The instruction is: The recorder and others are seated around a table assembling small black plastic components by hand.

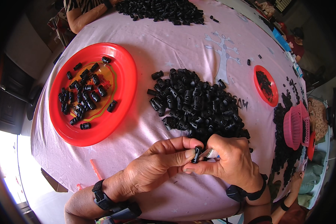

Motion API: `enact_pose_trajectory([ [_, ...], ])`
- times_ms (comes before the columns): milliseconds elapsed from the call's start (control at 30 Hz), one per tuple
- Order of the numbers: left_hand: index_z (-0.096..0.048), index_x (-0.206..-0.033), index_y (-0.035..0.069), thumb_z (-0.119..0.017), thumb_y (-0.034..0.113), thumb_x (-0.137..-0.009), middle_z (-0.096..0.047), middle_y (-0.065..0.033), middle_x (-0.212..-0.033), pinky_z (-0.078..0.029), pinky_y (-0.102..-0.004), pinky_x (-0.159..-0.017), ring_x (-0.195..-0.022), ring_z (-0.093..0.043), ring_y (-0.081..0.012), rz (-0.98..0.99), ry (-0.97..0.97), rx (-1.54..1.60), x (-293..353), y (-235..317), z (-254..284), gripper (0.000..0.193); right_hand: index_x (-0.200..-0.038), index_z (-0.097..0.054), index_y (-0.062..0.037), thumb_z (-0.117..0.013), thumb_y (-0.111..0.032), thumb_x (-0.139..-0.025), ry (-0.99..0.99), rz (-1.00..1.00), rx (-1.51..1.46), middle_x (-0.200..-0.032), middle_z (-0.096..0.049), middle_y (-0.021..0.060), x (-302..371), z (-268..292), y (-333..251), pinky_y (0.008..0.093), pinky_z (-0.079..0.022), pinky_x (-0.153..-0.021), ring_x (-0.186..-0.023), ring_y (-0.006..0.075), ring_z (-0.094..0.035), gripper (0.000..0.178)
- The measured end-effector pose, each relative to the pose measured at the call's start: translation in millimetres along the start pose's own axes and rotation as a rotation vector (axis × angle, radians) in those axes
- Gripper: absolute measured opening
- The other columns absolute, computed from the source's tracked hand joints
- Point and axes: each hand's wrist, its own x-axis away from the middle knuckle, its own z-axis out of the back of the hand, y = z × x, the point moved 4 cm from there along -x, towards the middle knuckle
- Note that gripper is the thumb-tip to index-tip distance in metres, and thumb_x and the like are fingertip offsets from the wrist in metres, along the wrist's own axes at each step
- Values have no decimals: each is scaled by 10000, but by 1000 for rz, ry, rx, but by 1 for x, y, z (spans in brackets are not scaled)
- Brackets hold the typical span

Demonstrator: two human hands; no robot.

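Between the thumb and fingers of my left hand (160, 158) is one small black plastic cord lock (196, 154). My right hand (231, 158) is closed round a small knife (208, 152), its pale thin blade against the cord lock and its handle mostly covered by my fingers. Just beyond both hands lies a heap of loose black cord locks (194, 100). To the left, a large red plate (119, 115) with a yellow patterned middle carries several more cord locks (87, 87).
A pink cloth (156, 41) covers the table. More black pieces (160, 9) are heaped at the far side, near another person's arm (86, 16). At right stand a small red plate (274, 98) and a pink basket (292, 127). Another person's hand (296, 181) is at the right edge.
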Motion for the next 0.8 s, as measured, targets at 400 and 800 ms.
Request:
enact_pose_trajectory([
  [400, -575, -1144, 59, -591, 150, -915, -615, 5, -1017, -456, -229, -813, -846, -561, -70, 3, -27, -1, 0, -1, 0, 247, -643, -542, -50, -830, -433, -630, 3, 19, 4, -560, -599, 73, 1, -1, -1, 303, -471, -441, -478, 204, -618, 480],
  [800, -574, -1132, 49, -606, 135, -897, -621, -21, -1024, -461, -253, -843, -898, -579, -101, 14, -19, 27, 0, -1, -1, 252, -641, -539, -47, -839, -418, -626, -6, 18, 3, -557, -590, 74, 1, -1, -1, 305, -463, -440, -471, 204, -608, 477],
])
